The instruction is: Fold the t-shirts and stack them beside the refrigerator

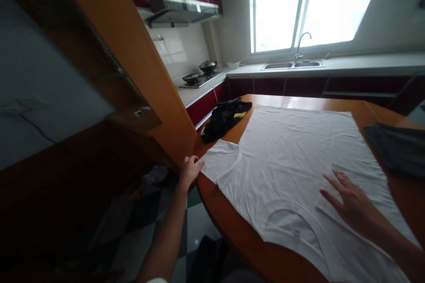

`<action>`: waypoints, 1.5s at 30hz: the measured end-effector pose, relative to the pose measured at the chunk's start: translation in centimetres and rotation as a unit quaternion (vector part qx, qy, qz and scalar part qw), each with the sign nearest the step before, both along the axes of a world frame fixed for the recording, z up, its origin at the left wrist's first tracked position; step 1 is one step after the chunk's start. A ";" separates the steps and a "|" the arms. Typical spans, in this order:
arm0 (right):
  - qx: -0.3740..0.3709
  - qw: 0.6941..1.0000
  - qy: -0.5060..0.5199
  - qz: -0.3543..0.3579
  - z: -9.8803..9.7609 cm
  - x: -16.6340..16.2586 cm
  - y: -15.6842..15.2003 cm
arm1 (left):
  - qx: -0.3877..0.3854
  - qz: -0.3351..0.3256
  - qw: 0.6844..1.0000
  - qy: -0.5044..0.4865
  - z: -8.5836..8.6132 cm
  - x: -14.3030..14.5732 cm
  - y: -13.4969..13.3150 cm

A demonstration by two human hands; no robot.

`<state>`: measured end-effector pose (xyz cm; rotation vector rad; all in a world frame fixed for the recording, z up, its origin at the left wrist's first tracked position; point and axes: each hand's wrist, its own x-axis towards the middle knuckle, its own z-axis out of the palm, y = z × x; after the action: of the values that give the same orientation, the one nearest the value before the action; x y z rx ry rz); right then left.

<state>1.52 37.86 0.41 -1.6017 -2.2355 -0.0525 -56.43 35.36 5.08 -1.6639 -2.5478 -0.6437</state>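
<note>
A white T-shirt (292, 154) lies spread out on a brown wooden table (215, 199), its neckline toward me and its hem toward the window. At the table's left edge, my left hand (190, 169) pinches the end of the left sleeve between thumb and fingers. My right hand (350, 199) rests on the right part of the shirt, palm down with its fingers spread. Under and beside that hand the fabric shows a fold or crease. The right sleeve is partly hidden by my right forearm.
Dark bundled clothing (222, 119) with a yellow patch sits at the table's far left. Folded grey cloth (398, 148) lies on the right. A wooden partition (156, 79) rises beside the table's left edge. Behind are a stove (201, 80) with pans and a sink (292, 65).
</note>
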 end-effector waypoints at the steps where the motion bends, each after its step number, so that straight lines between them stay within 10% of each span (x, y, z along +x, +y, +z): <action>1: 0.003 1.000 0.004 0.003 0.1 -0.3 0.0 | 0.001 0.010 1.000 -0.009 0.0 0.1 0.1; 12: 0.009 0.994 0.107 0.029 3.0 -3.2 -0.6 | 0.038 -0.040 0.992 -0.110 2.4 1.7 1.6; 20: 0.001 0.987 0.149 0.063 5.1 -6.6 -0.9 | 0.169 -0.307 0.901 -0.255 9.0 11.5 4.0; 28: -0.028 0.982 0.164 0.086 4.3 -7.5 -2.4 | -0.021 -0.559 0.778 -0.285 5.5 18.7 5.2; 36: -0.095 0.977 0.134 0.138 6.1 -10.7 -2.1 | 0.113 -0.353 0.909 -0.190 4.8 12.4 10.3; 45: -0.119 0.966 -0.002 0.231 7.9 -15.8 -0.7 | 0.006 -0.492 0.865 -0.096 2.1 12.6 6.3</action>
<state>-14.28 37.19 8.36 -1.1400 -2.6387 0.3523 -43.88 41.70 7.14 -2.9761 -1.5698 -0.8549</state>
